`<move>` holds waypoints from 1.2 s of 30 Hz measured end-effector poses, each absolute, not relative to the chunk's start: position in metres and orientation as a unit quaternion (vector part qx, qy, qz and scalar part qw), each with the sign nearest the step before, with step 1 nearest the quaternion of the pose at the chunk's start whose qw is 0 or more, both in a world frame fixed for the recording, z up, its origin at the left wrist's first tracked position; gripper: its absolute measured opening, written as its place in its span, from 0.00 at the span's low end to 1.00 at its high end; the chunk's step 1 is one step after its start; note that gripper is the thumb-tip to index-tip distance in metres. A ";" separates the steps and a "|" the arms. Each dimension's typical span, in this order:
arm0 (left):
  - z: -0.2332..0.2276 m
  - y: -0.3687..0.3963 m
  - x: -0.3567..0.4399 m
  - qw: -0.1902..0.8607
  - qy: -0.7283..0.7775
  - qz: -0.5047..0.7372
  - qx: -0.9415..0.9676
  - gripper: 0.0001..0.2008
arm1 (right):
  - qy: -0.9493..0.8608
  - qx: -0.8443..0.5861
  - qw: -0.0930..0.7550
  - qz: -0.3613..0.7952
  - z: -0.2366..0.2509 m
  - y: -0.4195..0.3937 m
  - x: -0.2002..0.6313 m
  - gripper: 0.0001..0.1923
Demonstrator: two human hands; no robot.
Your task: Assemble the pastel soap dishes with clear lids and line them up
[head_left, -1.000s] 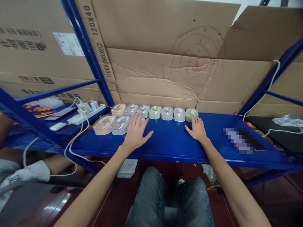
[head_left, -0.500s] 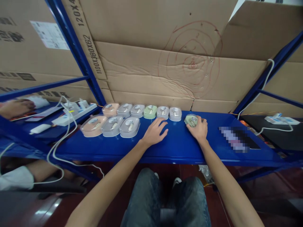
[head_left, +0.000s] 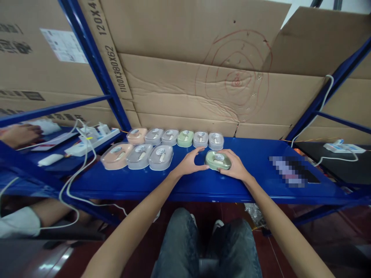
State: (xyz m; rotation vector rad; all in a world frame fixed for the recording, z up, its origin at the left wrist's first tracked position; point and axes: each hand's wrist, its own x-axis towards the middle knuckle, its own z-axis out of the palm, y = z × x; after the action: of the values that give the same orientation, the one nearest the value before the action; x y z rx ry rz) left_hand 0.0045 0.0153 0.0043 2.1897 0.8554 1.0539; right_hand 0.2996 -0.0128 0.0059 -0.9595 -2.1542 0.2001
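A green oval lidded box (head_left: 218,160) lies on the blue shelf (head_left: 255,181) in front of me. My right hand (head_left: 236,166) cups its right side. Fingertips of my left hand (head_left: 189,163) touch its left edge. Behind it stands a back row of several small boxes in peach, grey and green (head_left: 176,137). To the left, a front row holds a peach box (head_left: 116,155) and two grey boxes (head_left: 150,155).
Large cardboard sheets (head_left: 203,77) line the back of the blue rack. A white power strip with cables (head_left: 92,139) lies on the left shelf, where another person's hand (head_left: 17,133) rests. Another power strip (head_left: 343,147) sits far right. My knees are below the shelf.
My right hand took the green box from the right end of the back row and slid it toward me. My left hand left the front row and came to the box's left side.
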 end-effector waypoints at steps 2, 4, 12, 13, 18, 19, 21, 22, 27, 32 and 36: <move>0.006 0.014 0.004 0.306 0.306 0.359 0.827 0.55 | -0.855 -0.347 0.368 0.117 0.008 -0.014 0.294 0.38; 0.007 0.013 0.003 0.309 0.301 0.337 0.837 0.58 | -0.856 -0.336 0.357 0.162 0.010 -0.013 0.292 0.39; 0.008 0.014 0.003 0.270 0.349 0.313 0.841 0.49 | -0.822 -0.342 0.343 0.300 0.017 -0.011 0.298 0.39; 0.008 0.015 0.003 0.268 0.351 0.312 0.842 0.46 | -0.811 -0.344 0.353 0.316 0.017 -0.011 0.298 0.39; 0.011 0.015 0.002 0.270 0.366 0.307 0.836 0.43 | -0.705 -0.413 0.477 0.323 0.010 -0.007 0.308 0.39; 0.011 0.015 0.002 0.273 0.365 0.307 0.835 0.43 | -0.680 -0.448 0.507 0.281 0.009 -0.006 0.313 0.39; 0.012 0.014 0.001 0.279 0.362 0.307 0.835 0.42 | -0.629 -0.536 0.536 0.170 0.007 -0.003 0.327 0.42; 0.013 0.014 0.001 0.280 0.361 0.306 0.835 0.42 | -0.600 -0.586 0.532 0.115 0.006 -0.002 0.335 0.43; 0.012 0.014 0.000 0.285 0.355 0.306 0.836 0.44 | -0.478 -0.783 0.397 -0.031 0.000 0.009 0.356 0.44; 0.010 0.016 0.001 0.281 0.352 0.309 0.838 0.43 | -0.501 -0.807 0.310 -0.042 -0.011 0.019 0.353 0.43; 0.009 0.016 0.001 0.278 0.351 0.313 0.838 0.42 | -0.516 -0.804 0.291 -0.045 -0.019 0.024 0.352 0.42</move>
State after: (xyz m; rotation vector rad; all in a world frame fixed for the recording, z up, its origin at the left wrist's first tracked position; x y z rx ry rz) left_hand 0.0013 0.0163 0.0093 2.2477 0.9411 0.8399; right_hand 0.3522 0.0238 -0.0191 -2.1439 -1.3768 -0.1195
